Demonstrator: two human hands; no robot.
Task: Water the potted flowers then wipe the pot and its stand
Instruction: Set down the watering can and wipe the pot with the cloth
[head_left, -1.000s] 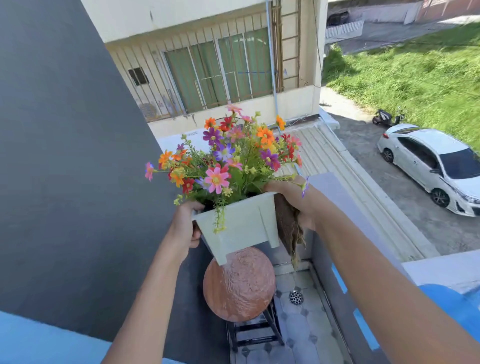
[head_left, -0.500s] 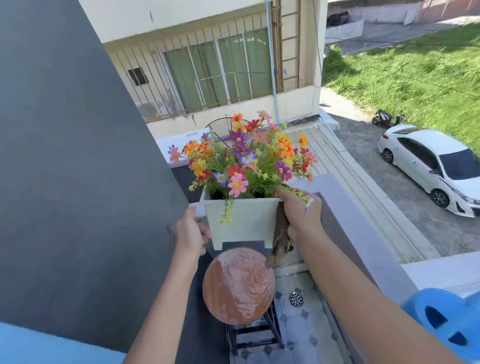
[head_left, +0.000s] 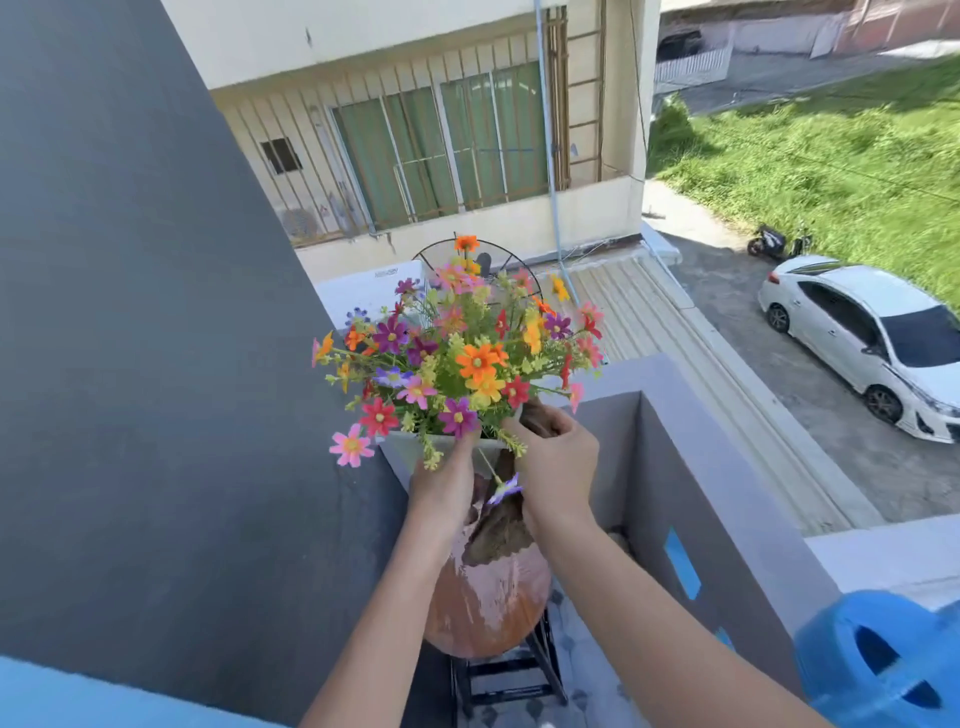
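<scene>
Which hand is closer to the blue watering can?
Right. The right hand grips the pot's right side, nearer the blue watering can at lower right; the left hand is farther left.

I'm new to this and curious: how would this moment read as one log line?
step: wiping | left hand: on pot | right hand: holds brown cloth at pot rim | flowers: in pot | stand: wet top

Honestly, you won't find anything readable here. There's a tiny dark mark on the white unit (head_left: 371, 291) behind the flowers (head_left: 457, 364), probably a logo, but it's way too small and blurry to make out.
</scene>
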